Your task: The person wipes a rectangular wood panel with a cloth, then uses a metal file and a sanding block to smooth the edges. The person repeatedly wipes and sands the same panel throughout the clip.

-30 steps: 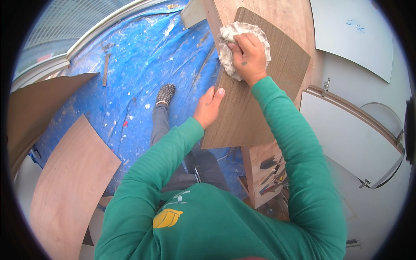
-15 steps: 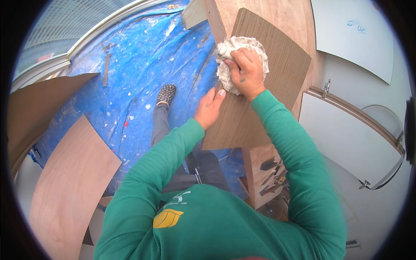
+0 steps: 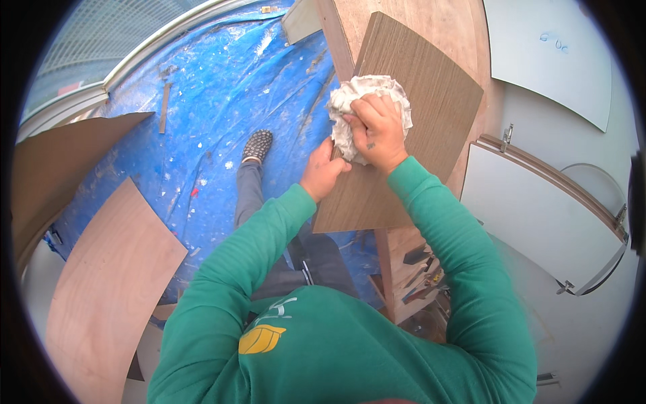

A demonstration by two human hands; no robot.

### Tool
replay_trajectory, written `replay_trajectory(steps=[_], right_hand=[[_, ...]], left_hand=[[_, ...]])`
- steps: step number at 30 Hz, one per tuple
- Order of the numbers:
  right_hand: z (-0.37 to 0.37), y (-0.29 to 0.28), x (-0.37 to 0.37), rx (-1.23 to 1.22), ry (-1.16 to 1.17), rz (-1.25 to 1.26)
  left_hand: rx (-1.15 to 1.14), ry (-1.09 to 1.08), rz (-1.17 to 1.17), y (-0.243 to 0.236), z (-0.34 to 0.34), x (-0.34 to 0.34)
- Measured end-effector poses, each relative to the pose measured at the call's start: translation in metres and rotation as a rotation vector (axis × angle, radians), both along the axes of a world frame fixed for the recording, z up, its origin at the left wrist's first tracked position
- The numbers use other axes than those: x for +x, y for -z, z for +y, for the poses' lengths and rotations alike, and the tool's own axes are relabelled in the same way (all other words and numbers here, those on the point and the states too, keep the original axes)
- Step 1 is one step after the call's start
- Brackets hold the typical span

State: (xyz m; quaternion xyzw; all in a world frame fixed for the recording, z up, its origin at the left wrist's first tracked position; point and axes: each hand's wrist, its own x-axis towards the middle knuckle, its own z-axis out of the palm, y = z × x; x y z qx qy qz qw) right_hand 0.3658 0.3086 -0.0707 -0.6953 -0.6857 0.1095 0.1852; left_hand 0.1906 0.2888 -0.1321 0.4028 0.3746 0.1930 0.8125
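Note:
A brown wood-grain panel [image 3: 424, 114] lies flat on the plywood bench, its near end jutting past the bench. Bunched under my right hand [image 3: 380, 131] is a crumpled off-white cloth [image 3: 353, 91], pressed against the panel along its left edge. The right fingers are curled into the cloth. My left hand [image 3: 324, 172] grips that same left edge just below the cloth, thumb on top and the other fingers partly hidden at the side.
The plywood bench [image 3: 350, 23] has tools [image 3: 420, 279] in its side opening. White panels [image 3: 538, 209] with metal hinges stand to the right. A blue tarp [image 3: 208, 108] covers the floor. At the left are a plywood sheet [image 3: 114, 276] and a brown sheet [image 3: 67, 168].
My right hand and the cloth have slid a little toward me along the panel's left edge. My left thumb has shifted slightly down; the panel stays in place.

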Motion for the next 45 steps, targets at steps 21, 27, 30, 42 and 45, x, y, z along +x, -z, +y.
replay_trajectory(steps=[21,27,30,42,45], right_hand=[[0.045,0.006,0.022,0.113,0.017,-0.021],[0.143,0.014,0.084,0.309,0.174,-0.079],[0.092,0.032,0.044,0.281,0.170,-0.107],[0.118,0.010,0.077,0.232,0.077,-0.062],[0.088,0.017,0.053,0.193,0.108,-0.077]], left_hand=[[-0.096,0.027,-0.002,0.015,-0.017,0.000],[-0.155,0.003,-0.047,-0.009,-0.005,0.005],[-0.112,0.072,-0.007,0.002,-0.004,-0.001],[-0.097,0.067,-0.007,0.008,-0.010,0.002],[-0.172,-0.001,-0.038,-0.003,-0.004,0.002]])
